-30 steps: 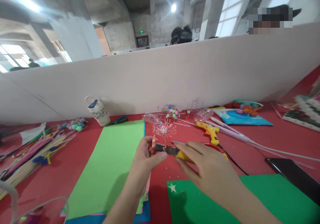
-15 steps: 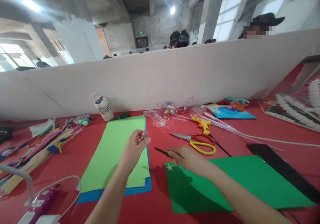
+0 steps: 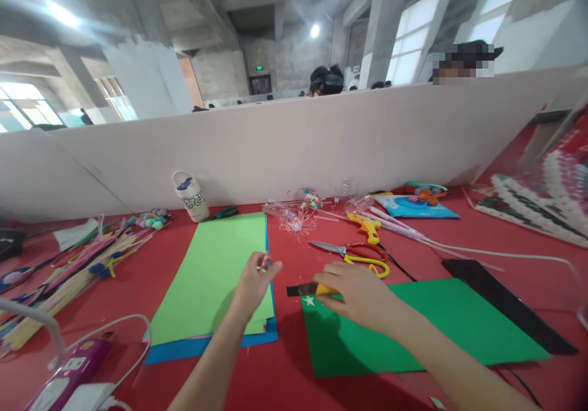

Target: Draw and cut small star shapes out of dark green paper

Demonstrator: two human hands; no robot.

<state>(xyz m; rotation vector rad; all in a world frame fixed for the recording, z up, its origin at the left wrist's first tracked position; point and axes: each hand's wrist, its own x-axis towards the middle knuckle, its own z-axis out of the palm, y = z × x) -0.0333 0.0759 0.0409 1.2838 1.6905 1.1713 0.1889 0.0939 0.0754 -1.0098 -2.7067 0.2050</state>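
Observation:
My left hand [image 3: 255,281] is held over the right edge of the light green paper stack [image 3: 211,264]. Its thumb and fingers pinch small pink and green bits [image 3: 263,268], too small to make out clearly. My right hand [image 3: 351,288] wraps round a flat black-and-yellow tool [image 3: 309,289]; its black end points left and its kind is not clear. Below that tool, a pale star [image 3: 309,301] lies on the corner of the dark green sheet [image 3: 427,331]. Scissors [image 3: 353,255] with red and yellow handles lie just beyond my right hand.
A yellow glue gun [image 3: 365,226] lies behind the scissors. On the left are pipe cleaners [image 3: 78,270], a white bottle [image 3: 192,199] and a purple power strip [image 3: 68,374]. A black slab [image 3: 505,304] lies at the right. A white partition [image 3: 275,147] crosses the back; people's heads show above it.
My right hand has turned, and the tool's flat black end and yellow part now show more fully. My left hand has come slightly nearer, still pinching the small bits. The view has shifted slightly.

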